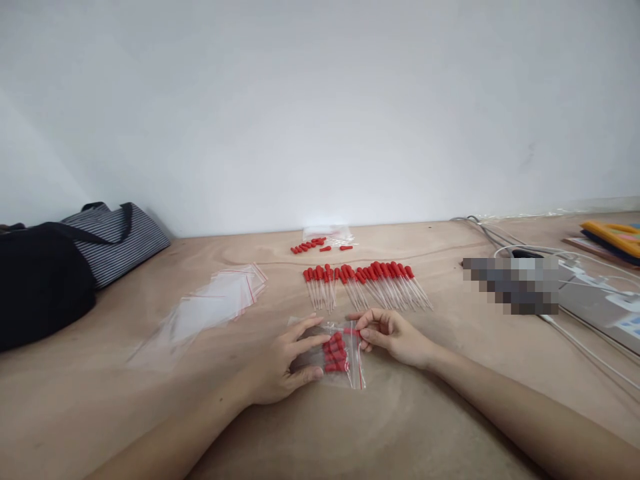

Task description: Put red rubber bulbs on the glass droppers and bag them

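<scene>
A small clear zip-lock bag [354, 375] with a red line along its right edge lies flat on the table in front of me. Several red rubber dropper bulbs [336, 355] show through the plastic. My left hand [285, 365] rests over the bag's left part, fingers spread and holding nothing. At the bag's upper right corner, my right hand [393, 337] has its thumb and fingers pinched on the sealing edge, close to a bit of red. Just beyond both hands, several thin droppers with red bulbs [385, 272] lie in a row, bulbs pointing away from me.
Loose red bulbs [306, 247] lie at the back, before another clear bag [333, 233]. Flat zip bags [213, 300] are fanned out on the left. A striped bag [117, 237] and a black bag [45, 287] stand far left; cables [585, 343] and a laptop [600, 303] are right.
</scene>
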